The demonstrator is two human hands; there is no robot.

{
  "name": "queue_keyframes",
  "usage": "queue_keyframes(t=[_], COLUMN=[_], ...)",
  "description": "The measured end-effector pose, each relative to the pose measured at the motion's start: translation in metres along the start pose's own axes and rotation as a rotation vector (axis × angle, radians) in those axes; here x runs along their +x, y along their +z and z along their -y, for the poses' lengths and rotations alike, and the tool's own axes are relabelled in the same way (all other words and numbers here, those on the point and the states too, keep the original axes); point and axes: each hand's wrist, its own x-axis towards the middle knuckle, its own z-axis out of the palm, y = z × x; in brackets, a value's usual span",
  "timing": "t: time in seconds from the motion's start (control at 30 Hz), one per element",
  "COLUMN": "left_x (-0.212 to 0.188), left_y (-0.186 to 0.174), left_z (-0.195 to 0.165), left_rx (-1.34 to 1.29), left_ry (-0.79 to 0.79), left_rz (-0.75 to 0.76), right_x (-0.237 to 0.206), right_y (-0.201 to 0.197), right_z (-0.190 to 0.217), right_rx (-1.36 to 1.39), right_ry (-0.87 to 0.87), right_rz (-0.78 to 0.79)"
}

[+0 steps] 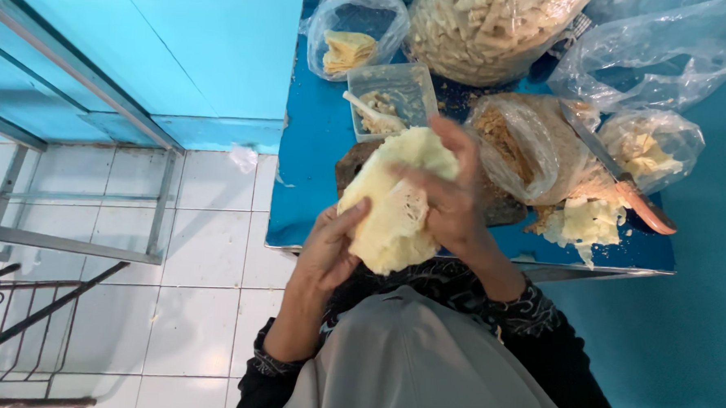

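**Two hands hold a big pale yellow lump over the bench**

The left hand (328,251) holds the pale yellow lump (396,201) from below. Its fingers are curled around the lump's lower left side. The right hand (449,195) lies on the lump's right side, and its fingers press into the top and the middle. Both hands grip the lump tight. The lump is up in the air, above the near edge of the blue bench (308,144), close to the person's chest. It looks soft and stringy inside, maybe a peeled fruit, but it is hard to tell.

Under the lump, a dark round board (352,163) lies on the bench. Just behind it sits a clear plastic box (392,95) with a white spoon (367,110) in it. At the far edge are clear bags: a small one with flat yellow pieces (350,32) and a big one full of pale chunks (485,26). Near the right edge, a knife with a reddish handle (625,183) rests across more bags and yellow scraps (587,222). White floor tiles (206,254) lie to the left of the bench.
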Motion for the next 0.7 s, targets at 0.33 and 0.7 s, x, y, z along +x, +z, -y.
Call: queue_keyframes(t=[0.33,0.7], left_x=[-0.011,-0.021], left_y=[0.016,-0.022], left_z=[0.028,-0.017], left_rx=[0.727,-0.04], left_ry=[0.767,0.804], left_rz=[-0.008,-0.356], right_x=[-0.04,-0.059], right_y=[0.018,-0.046], right_z=[-0.011,-0.077], right_rx=[1.37,1.364], right_ry=[1.056,0.852], right_rz=[0.03,-0.468])
